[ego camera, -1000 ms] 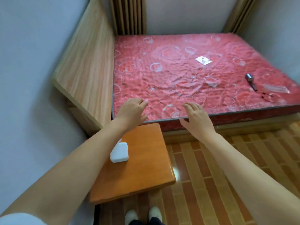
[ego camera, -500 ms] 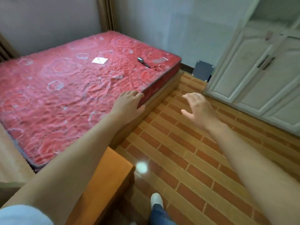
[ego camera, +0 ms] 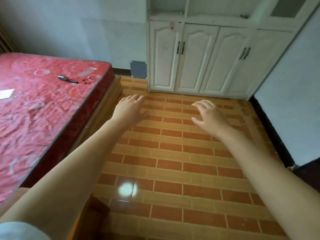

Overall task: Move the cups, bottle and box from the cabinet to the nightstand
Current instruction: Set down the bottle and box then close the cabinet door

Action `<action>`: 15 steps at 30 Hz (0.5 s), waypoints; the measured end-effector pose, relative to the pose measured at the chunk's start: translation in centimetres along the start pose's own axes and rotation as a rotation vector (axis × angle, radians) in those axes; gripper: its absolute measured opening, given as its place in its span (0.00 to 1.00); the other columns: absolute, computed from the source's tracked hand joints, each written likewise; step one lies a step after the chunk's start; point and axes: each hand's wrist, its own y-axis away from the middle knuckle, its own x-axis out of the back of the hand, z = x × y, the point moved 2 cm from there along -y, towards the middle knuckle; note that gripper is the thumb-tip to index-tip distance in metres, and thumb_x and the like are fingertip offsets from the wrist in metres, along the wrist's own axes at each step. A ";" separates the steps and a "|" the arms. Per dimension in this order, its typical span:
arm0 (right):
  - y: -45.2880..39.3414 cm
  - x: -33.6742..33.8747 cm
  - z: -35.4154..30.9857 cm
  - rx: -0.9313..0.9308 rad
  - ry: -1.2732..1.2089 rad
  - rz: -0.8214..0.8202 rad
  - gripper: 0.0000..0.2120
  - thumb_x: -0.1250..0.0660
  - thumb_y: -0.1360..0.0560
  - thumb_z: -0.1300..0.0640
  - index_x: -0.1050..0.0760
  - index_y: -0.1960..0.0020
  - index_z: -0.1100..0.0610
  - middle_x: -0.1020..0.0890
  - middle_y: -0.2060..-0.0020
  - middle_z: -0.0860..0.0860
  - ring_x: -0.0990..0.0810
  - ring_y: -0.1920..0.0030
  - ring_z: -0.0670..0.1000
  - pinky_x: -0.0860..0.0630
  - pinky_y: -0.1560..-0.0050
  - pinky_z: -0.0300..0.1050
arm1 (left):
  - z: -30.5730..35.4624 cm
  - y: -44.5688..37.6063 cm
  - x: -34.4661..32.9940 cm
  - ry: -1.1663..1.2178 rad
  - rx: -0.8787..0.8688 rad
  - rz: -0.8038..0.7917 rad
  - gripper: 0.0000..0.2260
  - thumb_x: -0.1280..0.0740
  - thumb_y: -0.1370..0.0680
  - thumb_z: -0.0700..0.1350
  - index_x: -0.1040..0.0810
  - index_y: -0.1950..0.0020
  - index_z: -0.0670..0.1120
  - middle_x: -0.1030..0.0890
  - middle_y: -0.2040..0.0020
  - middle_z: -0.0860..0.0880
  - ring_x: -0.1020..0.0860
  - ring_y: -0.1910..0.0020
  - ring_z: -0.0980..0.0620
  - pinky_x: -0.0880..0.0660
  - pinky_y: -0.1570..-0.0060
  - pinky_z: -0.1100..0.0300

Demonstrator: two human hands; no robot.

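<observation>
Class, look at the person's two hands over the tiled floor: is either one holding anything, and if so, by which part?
Nothing is held. The left hand and right hand both hang open over the floor, fingers relaxed, short of the closed cabinet.

White cabinet [ego camera: 199,58]; red swirl-patterned mattress [ego camera: 43,108]; orange, seemingly brick-patterned floor [ego camera: 173,161]

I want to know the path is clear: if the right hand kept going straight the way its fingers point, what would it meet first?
As far as the picture shows, nothing lies between: the right hand hovers over bare brick-patterned floor, and would probably first meet the closed doors of the white wooden cabinet, though depth is unclear.
</observation>
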 end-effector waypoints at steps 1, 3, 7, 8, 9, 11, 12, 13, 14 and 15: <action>0.9 0.4 1.8 -0.024 0.005 -0.005 0.23 0.39 0.23 0.51 0.37 0.30 0.56 0.32 0.30 0.53 0.40 0.27 0.54 0.42 0.28 0.51 | 1.9 -0.6 -0.3 0.003 -0.009 -0.002 0.23 0.36 0.24 0.53 0.33 0.32 0.45 0.26 0.35 0.44 0.29 0.35 0.43 0.34 0.36 0.50; 2.7 1.2 5.2 -0.056 0.009 -0.012 0.23 0.39 0.23 0.51 0.37 0.30 0.55 0.33 0.30 0.52 0.41 0.27 0.54 0.42 0.28 0.51 | 5.6 -1.6 -0.9 0.017 -0.021 -0.001 0.24 0.37 0.24 0.54 0.34 0.31 0.45 0.27 0.34 0.44 0.30 0.34 0.43 0.33 0.36 0.49; 5.3 3.0 11.0 -0.082 0.025 -0.009 0.24 0.40 0.23 0.51 0.38 0.29 0.55 0.34 0.29 0.51 0.42 0.27 0.52 0.42 0.29 0.50 | 11.9 -2.9 -2.3 0.062 -0.024 0.018 0.25 0.37 0.24 0.54 0.36 0.29 0.47 0.28 0.33 0.45 0.29 0.35 0.43 0.31 0.38 0.49; 5.8 3.5 12.3 -0.086 0.029 -0.004 0.24 0.40 0.23 0.51 0.38 0.29 0.55 0.34 0.29 0.51 0.42 0.27 0.53 0.42 0.29 0.50 | 13.2 -3.1 -2.6 0.064 -0.028 0.025 0.25 0.37 0.24 0.54 0.36 0.29 0.48 0.27 0.34 0.45 0.29 0.36 0.43 0.30 0.39 0.49; 6.2 3.9 13.3 -0.091 0.029 -0.003 0.24 0.40 0.23 0.51 0.38 0.29 0.55 0.34 0.29 0.52 0.43 0.26 0.53 0.43 0.28 0.50 | 14.3 -3.2 -2.8 0.060 -0.031 0.028 0.25 0.37 0.24 0.54 0.37 0.29 0.48 0.27 0.34 0.45 0.28 0.36 0.43 0.30 0.39 0.49; 6.8 4.4 15.1 -0.097 0.023 -0.009 0.24 0.40 0.23 0.51 0.39 0.29 0.55 0.35 0.29 0.52 0.43 0.26 0.53 0.44 0.28 0.50 | 16.2 -3.4 -3.2 0.041 -0.033 0.023 0.25 0.37 0.23 0.54 0.37 0.29 0.48 0.27 0.33 0.45 0.28 0.36 0.44 0.30 0.39 0.50; 7.1 4.5 15.8 -0.099 0.021 -0.012 0.24 0.40 0.23 0.51 0.40 0.29 0.55 0.35 0.28 0.52 0.42 0.26 0.53 0.44 0.28 0.50 | 16.9 -3.6 -3.3 0.029 -0.034 0.012 0.25 0.37 0.23 0.54 0.37 0.29 0.48 0.27 0.33 0.45 0.29 0.35 0.44 0.30 0.38 0.50; 7.4 4.6 16.5 -0.102 0.017 -0.016 0.24 0.40 0.23 0.51 0.40 0.28 0.55 0.35 0.28 0.52 0.42 0.27 0.53 0.43 0.28 0.50 | 17.5 -3.7 -3.5 0.015 -0.036 -0.004 0.25 0.37 0.23 0.54 0.37 0.29 0.48 0.28 0.33 0.45 0.29 0.34 0.44 0.31 0.37 0.50; 7.6 4.6 17.0 -0.108 0.012 -0.019 0.24 0.41 0.23 0.51 0.40 0.28 0.55 0.35 0.29 0.52 0.41 0.27 0.53 0.42 0.29 0.50 | 18.0 -3.8 -3.7 0.001 -0.039 -0.023 0.25 0.37 0.23 0.54 0.37 0.29 0.47 0.28 0.32 0.45 0.30 0.34 0.44 0.31 0.37 0.50; 7.8 4.5 17.5 -0.114 0.005 -0.024 0.24 0.41 0.22 0.51 0.40 0.28 0.54 0.34 0.29 0.52 0.41 0.27 0.53 0.40 0.29 0.51 | 18.4 -3.9 -3.9 -0.009 -0.040 -0.039 0.26 0.37 0.23 0.54 0.37 0.29 0.47 0.28 0.32 0.45 0.30 0.34 0.44 0.31 0.37 0.51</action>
